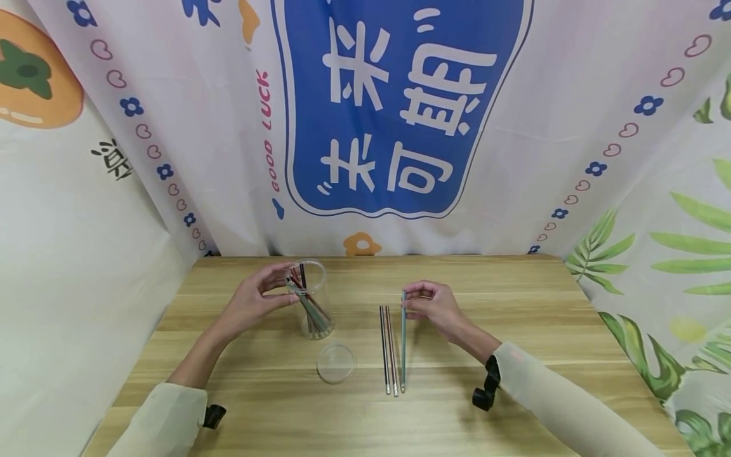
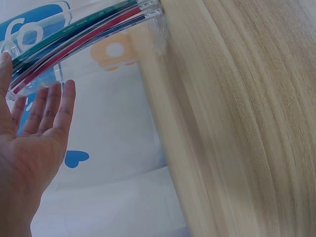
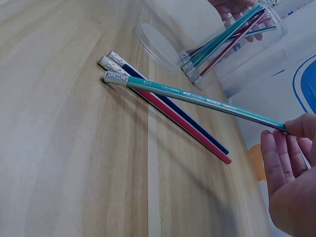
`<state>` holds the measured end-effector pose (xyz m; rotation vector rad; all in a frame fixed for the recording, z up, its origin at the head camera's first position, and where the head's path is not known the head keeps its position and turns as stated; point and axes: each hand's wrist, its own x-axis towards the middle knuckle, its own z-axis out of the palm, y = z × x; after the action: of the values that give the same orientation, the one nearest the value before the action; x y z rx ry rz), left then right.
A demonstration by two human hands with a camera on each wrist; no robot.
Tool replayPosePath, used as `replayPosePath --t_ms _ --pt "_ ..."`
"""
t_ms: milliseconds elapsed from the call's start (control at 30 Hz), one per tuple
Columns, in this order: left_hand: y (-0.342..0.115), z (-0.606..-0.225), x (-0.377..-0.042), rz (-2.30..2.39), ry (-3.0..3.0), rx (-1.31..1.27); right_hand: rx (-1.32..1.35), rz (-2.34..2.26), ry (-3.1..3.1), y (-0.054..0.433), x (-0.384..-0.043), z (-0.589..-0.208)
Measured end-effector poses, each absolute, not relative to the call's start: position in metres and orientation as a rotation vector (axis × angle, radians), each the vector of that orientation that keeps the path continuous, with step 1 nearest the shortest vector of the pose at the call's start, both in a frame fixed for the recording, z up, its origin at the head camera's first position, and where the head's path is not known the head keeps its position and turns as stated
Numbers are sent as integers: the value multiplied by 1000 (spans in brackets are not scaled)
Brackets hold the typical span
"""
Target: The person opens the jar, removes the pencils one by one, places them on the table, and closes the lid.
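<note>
Watching remotely, I see a red pencil (image 1: 391, 349) and blue pencil (image 1: 384, 349) on the tabletop (image 1: 268, 406); beside them, my right hand (image 1: 432, 306) pinches a teal pencil (image 1: 403, 349), which slack fingers could drop. Beyond the lid (image 1: 335, 364), my left hand (image 1: 256, 297) clasps the jar (image 1: 323, 299) between its fingers; bumping could topple it.

From above, the head view faces down toward the table's far edge (image 1: 365, 261); the closer wrist views share the jar (image 1: 323, 303).
</note>
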<state>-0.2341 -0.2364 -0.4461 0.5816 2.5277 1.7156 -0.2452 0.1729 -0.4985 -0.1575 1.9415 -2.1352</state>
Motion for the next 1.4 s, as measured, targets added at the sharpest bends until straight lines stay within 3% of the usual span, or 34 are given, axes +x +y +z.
replayPosePath --t_ms 1400 --pt "-238 -447 -233 1677 2552 554 10 -1930 2030 156 -269 -531"
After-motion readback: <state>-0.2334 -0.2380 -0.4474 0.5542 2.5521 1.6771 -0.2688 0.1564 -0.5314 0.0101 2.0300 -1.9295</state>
